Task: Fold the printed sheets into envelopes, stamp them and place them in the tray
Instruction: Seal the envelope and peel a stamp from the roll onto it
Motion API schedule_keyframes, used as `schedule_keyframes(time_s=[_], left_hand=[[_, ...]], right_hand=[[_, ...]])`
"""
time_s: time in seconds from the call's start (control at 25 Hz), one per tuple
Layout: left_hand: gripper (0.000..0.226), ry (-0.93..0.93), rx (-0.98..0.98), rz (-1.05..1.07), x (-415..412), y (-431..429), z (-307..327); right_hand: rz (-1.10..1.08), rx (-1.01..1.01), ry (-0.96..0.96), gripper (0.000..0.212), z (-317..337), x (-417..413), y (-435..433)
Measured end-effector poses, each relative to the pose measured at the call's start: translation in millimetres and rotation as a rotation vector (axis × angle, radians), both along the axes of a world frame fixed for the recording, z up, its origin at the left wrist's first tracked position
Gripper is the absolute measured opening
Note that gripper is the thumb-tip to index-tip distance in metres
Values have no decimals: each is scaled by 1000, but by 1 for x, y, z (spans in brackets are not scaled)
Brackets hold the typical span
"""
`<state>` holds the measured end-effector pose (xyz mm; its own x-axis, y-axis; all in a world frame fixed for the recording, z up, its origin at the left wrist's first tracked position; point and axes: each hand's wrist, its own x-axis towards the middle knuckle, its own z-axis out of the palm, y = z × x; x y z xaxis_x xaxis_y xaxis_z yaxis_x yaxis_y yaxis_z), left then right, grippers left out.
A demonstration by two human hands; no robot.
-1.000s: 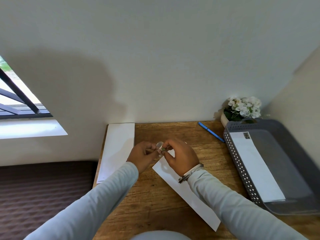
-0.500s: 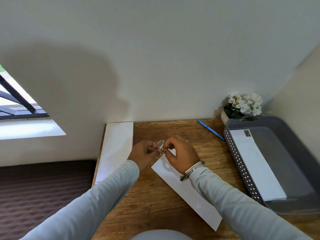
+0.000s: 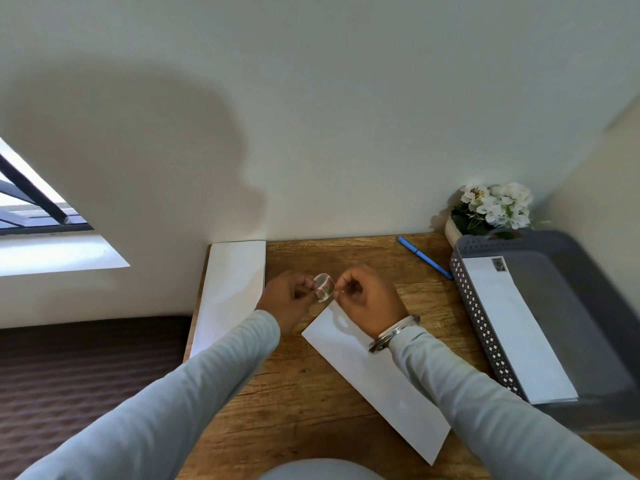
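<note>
Nearest the camera, a long white envelope (image 3: 377,386) lies flat and slantwise on the wooden table (image 3: 304,410), its near corner toward the person and its far end hidden under the right wrist. It is plain and unmarked on the side that shows.

Just above its far end the two hands meet. The left hand (image 3: 285,299) and the right hand (image 3: 372,299), fingers curled in, each pinch one side of a small curled strip (image 3: 323,287). The strip is pale and partly see-through, bent into a loop, with a greenish mark on it (too small to make out what is printed there). It is held in the air over the table. A metal bangle (image 3: 393,332) sits on the right wrist, and both arms wear pale grey sleeves.

At the left edge of the table lies a stack of white sheets (image 3: 232,289), running back to the wall.

To the right stands a grey tray (image 3: 481,317) with a lattice wall. Inside it lies one white envelope in the tray (image 3: 512,327), flat along the tray's left side, with a dark stamp (image 3: 498,264) at its far corner.

Farther back, a blue pen (image 3: 424,258) lies just beside the tray, and a pot of white flowers (image 3: 495,206) stands in the corner.
</note>
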<state>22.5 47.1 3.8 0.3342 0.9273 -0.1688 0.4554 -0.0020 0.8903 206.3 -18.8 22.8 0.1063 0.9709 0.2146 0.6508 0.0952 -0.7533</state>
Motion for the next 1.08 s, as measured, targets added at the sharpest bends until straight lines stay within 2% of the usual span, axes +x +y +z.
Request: schedule_keyframes(time_s=[0.16,0.36,0.48,0.64,0.84,1.08], left_hand=[[8,-29,2,-36,7,0,-1],[8,-52,-13,-38,6,-1,0],[9,-23,-2,-34,5,0,1],[14,139,87,-17,0,7,4],[8,413,178,-69,5,36,7],[8,505,256,-70,29,58,9]], right_hand=[[23,-24,-189,20,-2,-3,-1],[22,-12,-228,12,2,-3,1],[-22,-30,-91,14,2,-3,4],[-352,-81,348,13,6,11,8],[-376,-135,415,12,-1,27,1],[-284,-113,388,14,-3,22,-7]])
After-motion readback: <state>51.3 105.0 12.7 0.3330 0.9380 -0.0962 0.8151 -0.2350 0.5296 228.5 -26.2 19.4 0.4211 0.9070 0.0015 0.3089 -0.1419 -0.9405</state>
